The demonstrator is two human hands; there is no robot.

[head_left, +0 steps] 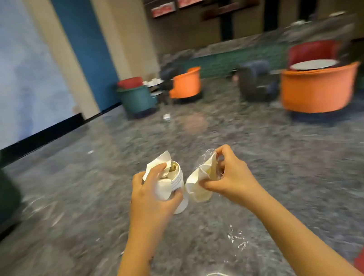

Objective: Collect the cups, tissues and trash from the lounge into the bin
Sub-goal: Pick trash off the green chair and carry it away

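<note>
Above the polished grey floor (276,170), well short of the near orange armchair (319,90) that stands ahead and to the right, both hands are held out at chest height with rubbish in them. The left hand (150,197) is clenched around a white paper cup (177,184), upright with its long axis near vertical, fingers wrapped over its side and over the crumpled tissue (158,163) stuffed into its mouth. The right hand (227,176) pinches a crushed paper cup (198,185) together with a clear plastic wrapper (205,158); that cup lies tilted, its mouth pointing down and towards the upright cup, the two just beside each other and perhaps touching at the rims.

No bin shows anywhere (the edges of the view are smeared, so it may simply lie outside it). Both hands are full, so I judge the next step to be carrying this load to the bin rather than gathering more.

A small white scrap (167,117) lies on the floor far to the left of the orange armchair, straight ahead of the hands and well apart from them. It sits slightly nearer the left hand's line, though neither hand is free to take it.
</note>
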